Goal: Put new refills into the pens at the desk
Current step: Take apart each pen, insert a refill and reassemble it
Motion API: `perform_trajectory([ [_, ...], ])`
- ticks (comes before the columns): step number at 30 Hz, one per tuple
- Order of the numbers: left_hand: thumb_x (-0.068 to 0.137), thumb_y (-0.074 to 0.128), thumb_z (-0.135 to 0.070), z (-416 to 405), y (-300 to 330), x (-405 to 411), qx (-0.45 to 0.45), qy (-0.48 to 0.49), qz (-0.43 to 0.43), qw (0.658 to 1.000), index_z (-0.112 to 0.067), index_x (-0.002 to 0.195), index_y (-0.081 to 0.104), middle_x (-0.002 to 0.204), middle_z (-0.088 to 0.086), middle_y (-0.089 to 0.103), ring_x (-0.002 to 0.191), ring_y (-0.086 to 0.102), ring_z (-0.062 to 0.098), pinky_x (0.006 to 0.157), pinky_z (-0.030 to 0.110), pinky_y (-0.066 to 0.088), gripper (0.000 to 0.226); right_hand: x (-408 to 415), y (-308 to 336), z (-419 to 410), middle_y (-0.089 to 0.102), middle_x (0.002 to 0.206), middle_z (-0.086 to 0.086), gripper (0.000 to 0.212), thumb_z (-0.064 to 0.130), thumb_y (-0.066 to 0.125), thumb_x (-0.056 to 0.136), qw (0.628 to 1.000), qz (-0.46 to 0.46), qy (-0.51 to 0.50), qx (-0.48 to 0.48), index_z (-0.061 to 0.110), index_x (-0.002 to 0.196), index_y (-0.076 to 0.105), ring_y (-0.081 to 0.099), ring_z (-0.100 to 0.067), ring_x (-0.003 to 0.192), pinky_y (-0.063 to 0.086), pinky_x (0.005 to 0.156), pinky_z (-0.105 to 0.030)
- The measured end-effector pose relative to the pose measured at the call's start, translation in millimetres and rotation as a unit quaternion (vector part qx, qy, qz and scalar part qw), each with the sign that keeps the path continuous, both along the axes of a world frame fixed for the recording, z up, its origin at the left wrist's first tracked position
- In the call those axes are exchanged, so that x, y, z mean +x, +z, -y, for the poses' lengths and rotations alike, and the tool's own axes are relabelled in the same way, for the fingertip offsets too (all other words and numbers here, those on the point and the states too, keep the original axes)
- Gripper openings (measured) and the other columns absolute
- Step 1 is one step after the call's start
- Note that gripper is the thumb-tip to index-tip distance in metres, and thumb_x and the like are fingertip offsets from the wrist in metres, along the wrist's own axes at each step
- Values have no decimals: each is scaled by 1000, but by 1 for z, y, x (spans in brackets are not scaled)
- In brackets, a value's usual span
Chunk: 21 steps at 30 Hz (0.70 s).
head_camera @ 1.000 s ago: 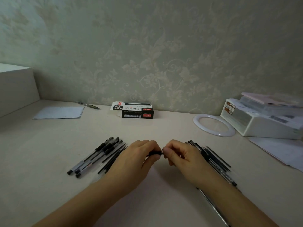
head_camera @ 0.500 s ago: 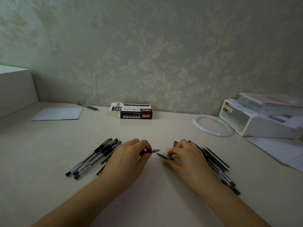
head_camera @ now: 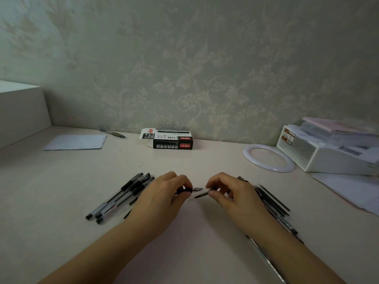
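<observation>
The left hand [head_camera: 162, 193] grips a pen [head_camera: 187, 190] by its black sleeve, its clear tip toward the right hand [head_camera: 231, 193], which pinches a thin black refill [head_camera: 201, 195] just beside that tip. Capped pens [head_camera: 121, 196] lie left of the pen, loose refills [head_camera: 272, 198] right.

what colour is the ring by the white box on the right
White ring, lying flat on the desk; head view.

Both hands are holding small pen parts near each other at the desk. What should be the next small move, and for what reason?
Probably bring the right hand a little toward the left hand and line its thin dark piece up with the pen tip: the two parts lie close but apart and not yet aligned.
</observation>
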<state>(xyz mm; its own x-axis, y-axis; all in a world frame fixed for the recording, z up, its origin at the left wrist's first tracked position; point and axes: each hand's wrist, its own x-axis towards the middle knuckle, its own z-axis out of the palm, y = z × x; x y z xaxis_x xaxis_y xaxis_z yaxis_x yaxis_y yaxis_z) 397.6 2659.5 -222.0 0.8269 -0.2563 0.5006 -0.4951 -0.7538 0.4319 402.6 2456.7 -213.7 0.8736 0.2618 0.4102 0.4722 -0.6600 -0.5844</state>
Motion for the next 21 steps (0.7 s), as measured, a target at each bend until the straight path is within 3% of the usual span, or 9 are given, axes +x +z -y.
perform_trajectory([
  [5,93,58,-32,-1,-2,0,-14,2,1,1000,-32,96,63,88,-15,53,77,52,4,68,19,44,7,1,3,5,65,82,19,16,18,69,88,996,-36,-40,70,34,86,66,56,-1,73,45,65,-12],
  [10,90,60,-32,3,0,-2,-29,-27,-2,999,-33,92,63,81,-17,55,77,52,2,64,15,39,3,-4,5,-3,67,82,20,15,18,70,87,994,-67,11,87,33,86,70,57,2,72,45,63,-11],
  [15,88,63,-30,4,4,-3,-55,-21,4,998,-32,83,62,77,-19,57,79,54,1,66,15,43,5,-5,9,-2,74,84,8,13,16,74,84,983,-99,22,152,29,87,74,68,-12,83,55,82,-34],
  [21,88,64,-27,6,8,-5,-61,-22,10,998,-31,81,63,74,-18,55,74,52,3,64,18,42,8,-6,12,-2,75,85,4,14,12,75,83,981,-106,32,161,26,87,75,70,-14,84,56,86,-35],
])
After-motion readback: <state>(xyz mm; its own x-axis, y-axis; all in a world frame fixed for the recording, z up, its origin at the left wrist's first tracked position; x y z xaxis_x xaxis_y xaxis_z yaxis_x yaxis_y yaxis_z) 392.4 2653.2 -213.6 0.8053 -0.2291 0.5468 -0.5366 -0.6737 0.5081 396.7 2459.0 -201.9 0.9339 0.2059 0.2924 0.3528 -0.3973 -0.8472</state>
